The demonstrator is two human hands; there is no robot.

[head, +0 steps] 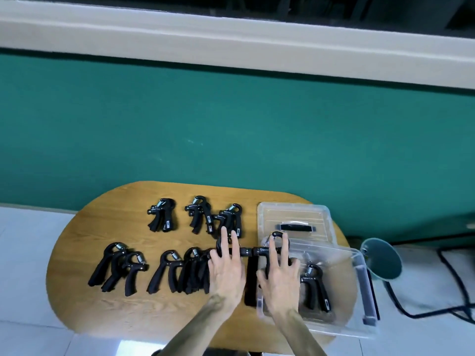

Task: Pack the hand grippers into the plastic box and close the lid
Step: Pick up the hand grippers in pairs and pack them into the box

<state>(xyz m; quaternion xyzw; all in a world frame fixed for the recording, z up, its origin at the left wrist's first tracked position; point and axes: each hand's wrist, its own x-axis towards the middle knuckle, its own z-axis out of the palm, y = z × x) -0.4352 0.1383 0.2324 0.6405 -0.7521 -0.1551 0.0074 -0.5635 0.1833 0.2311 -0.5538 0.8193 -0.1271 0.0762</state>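
Two bare forearms reach in from the near edge. Left hand (226, 268), fingers spread flat, presses onto a black hand gripper (223, 249) at the right end of the near row; not closed round it. Right hand (279, 283) is over the clear plastic box (359, 283), fingers wrapped round the handles of another gripper (276, 246), its looped top sticking out past the fingertips. One gripper (314, 287) lies inside the box, right of that hand.

Near row on the oval wooden table (77, 265): overlapping grippers (120, 268), roughly five or six, exact count unclear. Far row: three clusters (163, 214), some doubled up.

Clear lid (293, 219) with a black handle lies flat behind the box. Beyond: green wall, pale sill, white floor, and a round teal stand (383, 258) with black cables to the right.
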